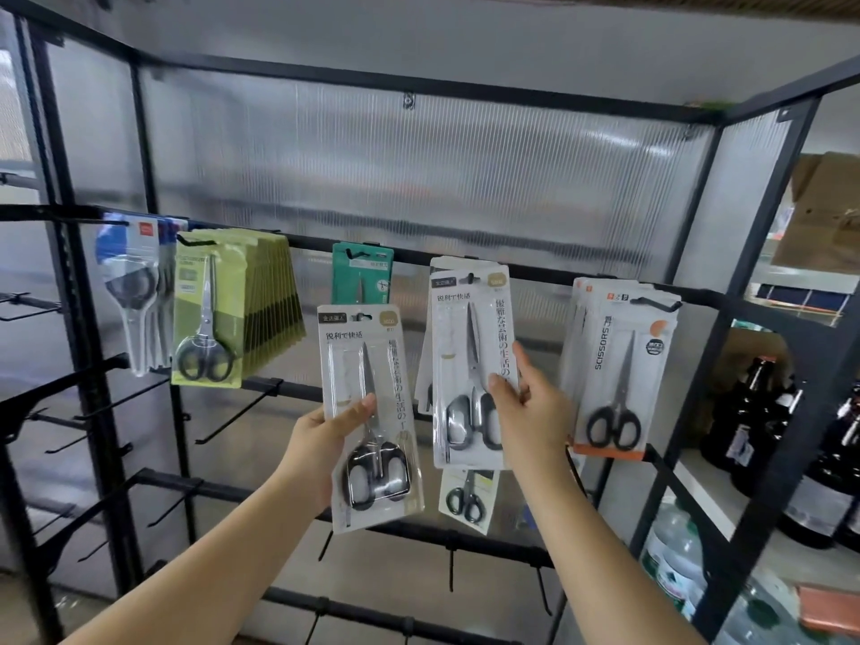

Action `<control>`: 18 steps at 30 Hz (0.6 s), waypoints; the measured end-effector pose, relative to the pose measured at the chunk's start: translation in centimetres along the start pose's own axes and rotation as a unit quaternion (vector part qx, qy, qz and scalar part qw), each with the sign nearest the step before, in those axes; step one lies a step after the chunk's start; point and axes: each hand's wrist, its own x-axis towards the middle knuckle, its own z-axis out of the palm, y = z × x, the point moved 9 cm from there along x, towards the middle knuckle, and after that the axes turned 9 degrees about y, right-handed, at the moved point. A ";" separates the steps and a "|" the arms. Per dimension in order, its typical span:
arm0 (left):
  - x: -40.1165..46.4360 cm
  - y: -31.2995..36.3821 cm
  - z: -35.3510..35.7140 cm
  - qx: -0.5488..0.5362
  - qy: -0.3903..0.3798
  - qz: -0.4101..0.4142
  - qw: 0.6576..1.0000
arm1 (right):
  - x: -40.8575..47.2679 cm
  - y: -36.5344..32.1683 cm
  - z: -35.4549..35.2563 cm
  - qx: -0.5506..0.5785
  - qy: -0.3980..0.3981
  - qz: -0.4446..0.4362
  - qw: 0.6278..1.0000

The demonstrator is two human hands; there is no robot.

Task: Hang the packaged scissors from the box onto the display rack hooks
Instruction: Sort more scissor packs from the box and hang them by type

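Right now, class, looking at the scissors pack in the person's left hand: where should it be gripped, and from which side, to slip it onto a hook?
Grip the lower half of the scissors pack, near the handles, from its left edge, as the left hand does. That leaves the hang hole at the top uncovered and facing the hook.
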 end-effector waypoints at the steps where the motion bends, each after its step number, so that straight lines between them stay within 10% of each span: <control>1: 0.0 0.0 0.0 0.000 0.002 0.000 1.000 | 0.5 0.2 0.4 -0.018 -0.004 0.003 1.000; 8: -0.1 0.5 0.8 -0.009 -0.016 -0.004 1.000 | 0.3 0.7 1.1 -0.146 -0.040 -0.001 0.988; 14: -1.1 2.3 4.0 0.005 -0.099 0.037 0.994 | -5.7 -0.4 3.1 0.104 -0.218 0.131 0.962; 18: -2.0 3.7 6.4 0.022 -0.119 0.097 0.988 | -4.8 -2.3 0.3 0.143 -0.138 0.055 0.979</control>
